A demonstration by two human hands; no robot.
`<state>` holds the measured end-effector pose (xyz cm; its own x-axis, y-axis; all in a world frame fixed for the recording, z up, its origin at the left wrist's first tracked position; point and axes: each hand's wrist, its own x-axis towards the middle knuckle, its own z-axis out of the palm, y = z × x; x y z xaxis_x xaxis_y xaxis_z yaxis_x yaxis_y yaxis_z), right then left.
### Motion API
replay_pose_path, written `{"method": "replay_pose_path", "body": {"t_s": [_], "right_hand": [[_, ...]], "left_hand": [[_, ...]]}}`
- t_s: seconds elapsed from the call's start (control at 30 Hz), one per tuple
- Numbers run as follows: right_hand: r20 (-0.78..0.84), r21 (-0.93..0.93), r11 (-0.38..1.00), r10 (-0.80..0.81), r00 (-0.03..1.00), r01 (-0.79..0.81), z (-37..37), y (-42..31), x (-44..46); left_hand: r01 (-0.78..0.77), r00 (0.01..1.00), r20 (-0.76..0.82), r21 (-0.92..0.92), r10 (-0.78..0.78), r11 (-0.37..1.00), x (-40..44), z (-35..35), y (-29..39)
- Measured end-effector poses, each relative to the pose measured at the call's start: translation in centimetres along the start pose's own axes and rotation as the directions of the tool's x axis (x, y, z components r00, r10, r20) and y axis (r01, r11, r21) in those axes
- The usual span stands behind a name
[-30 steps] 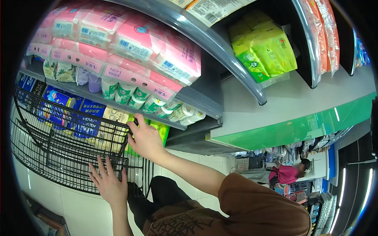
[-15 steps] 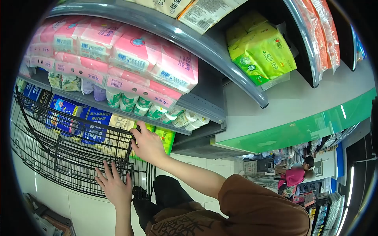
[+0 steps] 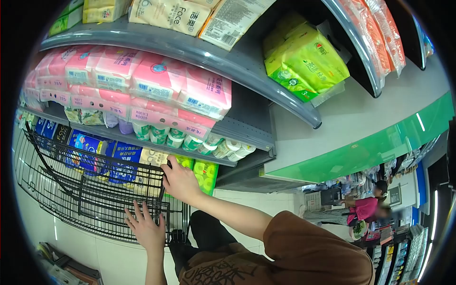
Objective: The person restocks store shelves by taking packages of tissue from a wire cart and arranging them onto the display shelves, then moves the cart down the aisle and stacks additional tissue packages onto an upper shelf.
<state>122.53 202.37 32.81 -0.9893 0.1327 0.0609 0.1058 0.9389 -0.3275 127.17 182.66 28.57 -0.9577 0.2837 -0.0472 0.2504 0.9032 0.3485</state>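
Observation:
A black wire shopping cart [image 3: 90,209] stands in front of me, alongside the shelves. My right hand [image 3: 183,183] is closed over the top of its near end, with the fingertips curled round the black rim. Lower in the view, my left hand [image 3: 148,230] has its fingers spread, with its back towards me. It lies over the cart's near end; whether it touches the wire I cannot tell. Behind the wire, blue packs [image 3: 124,161] and bright green packs [image 3: 205,176] show on the bottom shelf level.
Pink tissue packs [image 3: 156,78] are stacked on the shelf to one side, with green-and-white rolls [image 3: 192,142] below. A green tissue pack [image 3: 308,61] sits near the curved shelf edge [image 3: 266,85]. Farther off, a person in a pink top [image 3: 365,209] is beside more shelving.
The view has shifted, so the shelves' lower goods, the cart and both hands appear slightly lower and to the right. My right hand keeps its hold; my left stays spread.

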Motion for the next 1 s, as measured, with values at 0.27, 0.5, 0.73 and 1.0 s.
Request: {"method": "replay_pose_path", "body": {"t_s": [0.27,0.5,0.73,1.0], "right_hand": [[0.021,0.008,1.000,-0.004,1.000,0.004,-0.4,0.1,0.1],[0.027,-0.028,0.999,-0.029,0.999,0.030,-0.5,0.3,0.1],[-0.007,-0.013,0.999,-0.032,0.999,0.032,0.1,0.7,-0.2],[-0.012,0.002,0.999,-0.039,0.999,0.039,-0.2,0.5,-0.9]], "left_hand": [[-0.021,0.998,-0.058,-0.017,0.020,1.000,-0.1,0.1,0.1],[-0.006,0.999,-0.049,-0.027,0.005,1.000,-0.2,-0.2,0.2],[0.020,0.998,-0.066,-0.055,-0.023,0.998,-0.4,0.1,0.3],[0.019,0.994,-0.108,-0.045,-0.024,0.999,-0.8,0.7,0.1]]}}
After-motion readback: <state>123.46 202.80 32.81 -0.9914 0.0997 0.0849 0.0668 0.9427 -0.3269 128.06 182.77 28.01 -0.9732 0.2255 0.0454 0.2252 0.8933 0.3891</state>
